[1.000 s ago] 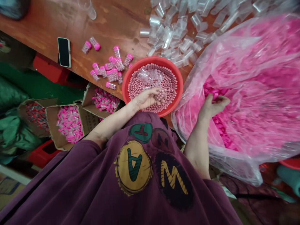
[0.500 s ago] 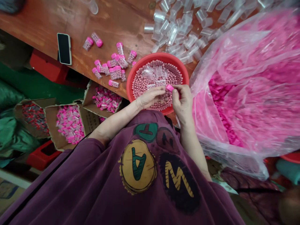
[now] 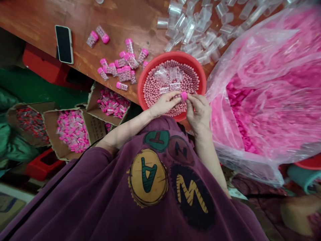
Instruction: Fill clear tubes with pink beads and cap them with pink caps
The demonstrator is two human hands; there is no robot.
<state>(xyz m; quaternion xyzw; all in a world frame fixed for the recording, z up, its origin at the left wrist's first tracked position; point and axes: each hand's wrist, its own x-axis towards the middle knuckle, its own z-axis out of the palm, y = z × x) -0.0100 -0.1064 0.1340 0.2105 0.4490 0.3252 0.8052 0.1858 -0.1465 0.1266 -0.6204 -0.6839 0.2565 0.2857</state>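
Over the red basin (image 3: 140, 83) of pink beads (image 3: 152, 80), my left hand (image 3: 165, 103) pinches a small clear bottle, mostly hidden by the fingers. A bright pink cap (image 3: 184, 96) sits at the bottle's right end. My right hand (image 3: 200, 112) has its thumb and fingertips closed at the cap's right edge. Just beyond the fingers, a few clear bottles (image 3: 175, 86) with beads inside lie on the beads. Left of the basin, several filled bottles with pink caps (image 3: 124, 73) are scattered on the wooden table (image 3: 120, 20).
Clear empty tubes (image 3: 193, 30) are heaped behind the basin. A large plastic bag of pink caps (image 3: 273, 90) stands at the right. A phone (image 3: 64, 44) lies at the table's left. Below are cardboard boxes of pink-capped bottles (image 3: 73, 130) and a red stool (image 3: 43, 164).
The view has shifted slightly. My right hand has moved from gripping over the cap to its right edge, with the fingers curled differently. My left hand still pinches the bottle.
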